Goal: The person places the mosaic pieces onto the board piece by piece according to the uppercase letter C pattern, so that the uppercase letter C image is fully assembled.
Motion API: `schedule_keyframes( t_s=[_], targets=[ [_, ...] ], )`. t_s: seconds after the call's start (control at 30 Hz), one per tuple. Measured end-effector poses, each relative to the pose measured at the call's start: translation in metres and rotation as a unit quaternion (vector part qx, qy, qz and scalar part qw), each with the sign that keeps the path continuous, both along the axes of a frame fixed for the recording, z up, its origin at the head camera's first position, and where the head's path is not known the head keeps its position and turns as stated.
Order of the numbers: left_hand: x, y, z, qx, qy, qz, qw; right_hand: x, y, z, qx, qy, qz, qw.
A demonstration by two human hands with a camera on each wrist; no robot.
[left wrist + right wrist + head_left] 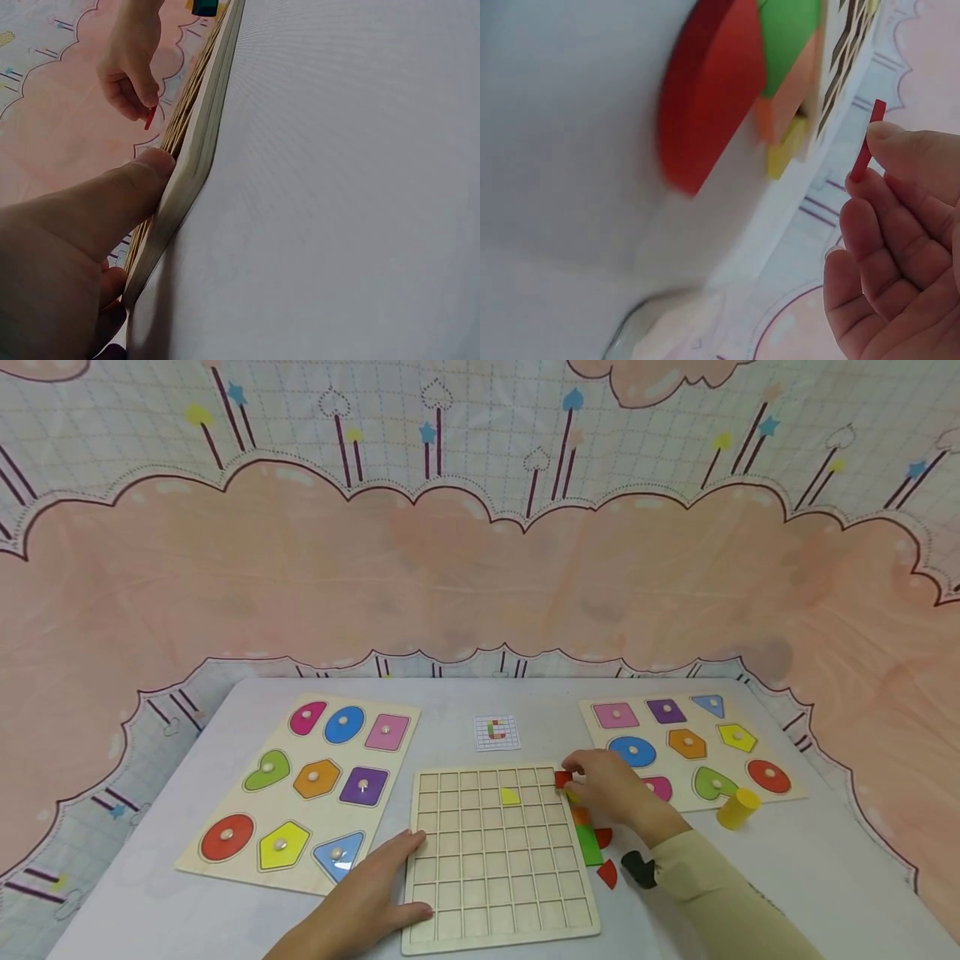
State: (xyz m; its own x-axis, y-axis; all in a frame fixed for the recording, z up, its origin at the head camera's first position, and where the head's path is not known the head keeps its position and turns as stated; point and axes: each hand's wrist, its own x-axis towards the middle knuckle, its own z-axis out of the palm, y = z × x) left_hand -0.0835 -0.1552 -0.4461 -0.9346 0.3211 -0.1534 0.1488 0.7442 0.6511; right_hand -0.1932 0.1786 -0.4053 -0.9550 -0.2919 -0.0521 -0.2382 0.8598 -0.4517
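In the head view a wooden grid board lies at the middle of the table. My left hand rests at its left edge, thumb and fingers spread apart; in the left wrist view the thumb touches the rim. Beyond the board's far right corner my right hand pinches a thin red square piece between thumb and fingertip, off the table. One yellow quarter-round piece sits in a board cell. Along the right edge lie green, orange and red pieces, with a yellow piece among them.
Behind the board lies a small card with a coloured grid pattern. Knobbed shape puzzles stand flat on the left and right. A yellow cylinder stands by the right puzzle. A patterned cloth hangs behind the table.
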Motion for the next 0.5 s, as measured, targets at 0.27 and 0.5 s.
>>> schedule_keyframes(
  t_s=[0.27,0.5],
  targets=[
    [0.000,0.000,0.002,0.005,-0.010,0.006,0.9999,0.001,-0.018,-0.003,-0.003,-0.009,0.004,1.0000],
    [0.000,0.000,0.001,0.004,-0.012,0.008,0.9999,0.003,-0.033,-0.004,-0.010,0.003,0.018,0.9998]
  ],
)
